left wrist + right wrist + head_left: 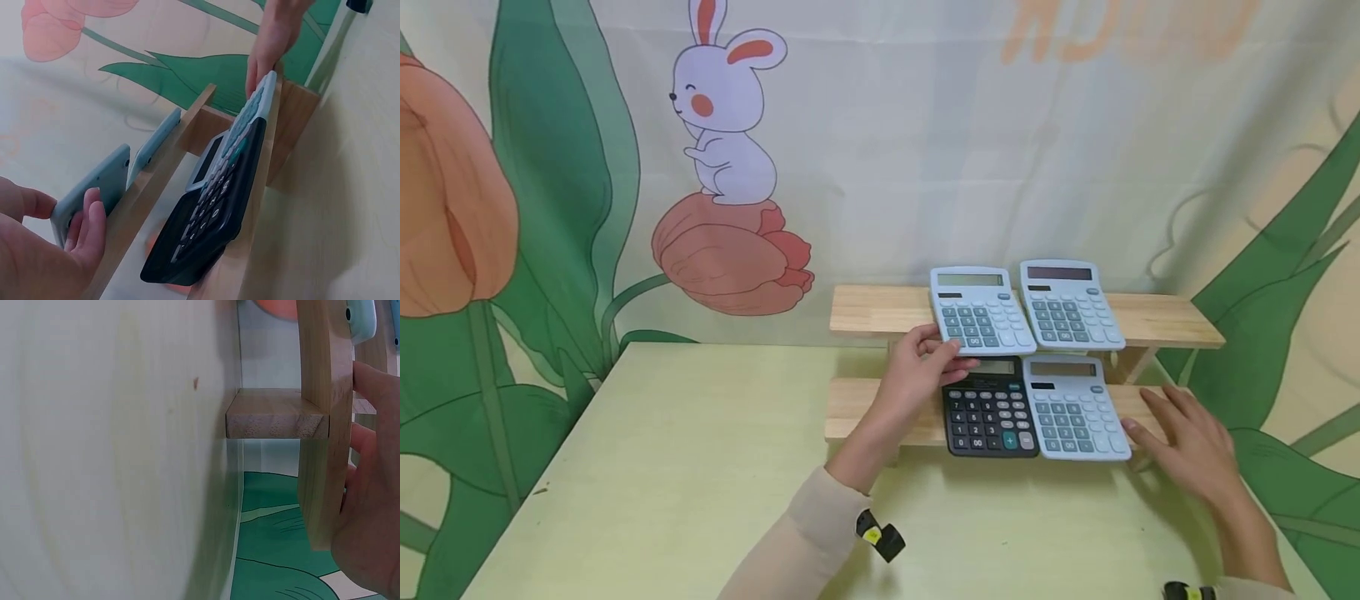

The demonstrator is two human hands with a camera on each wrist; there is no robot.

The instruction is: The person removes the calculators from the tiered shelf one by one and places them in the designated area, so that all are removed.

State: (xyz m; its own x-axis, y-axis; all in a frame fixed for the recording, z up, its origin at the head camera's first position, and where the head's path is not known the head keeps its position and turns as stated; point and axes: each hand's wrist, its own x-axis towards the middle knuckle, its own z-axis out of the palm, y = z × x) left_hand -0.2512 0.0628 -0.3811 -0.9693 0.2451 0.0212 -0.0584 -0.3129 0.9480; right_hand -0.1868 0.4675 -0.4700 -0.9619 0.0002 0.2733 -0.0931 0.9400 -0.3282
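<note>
My left hand (913, 375) pinches the lower left corner of a light blue calculator (1017, 323) at the upper shelf (880, 310). In the left wrist view, the thumb is on one face of this calculator (103, 181) and fingers are on the other. Below it, a black calculator (976, 417) leans on the lower shelf (850, 408), beside another light blue calculator (1077, 407). At that one's right edge is the thumb of my right hand (1197, 446), whose fingers rest on the lower shelf board. The right wrist view shows this hand (378, 506) against the wood.
Another light blue calculator (1067, 304) stands at the right on the upper shelf. The two-tier wooden rack stands on a pale table (700, 467). Behind it hangs a curtain (880, 150) printed with a rabbit, tulips and leaves.
</note>
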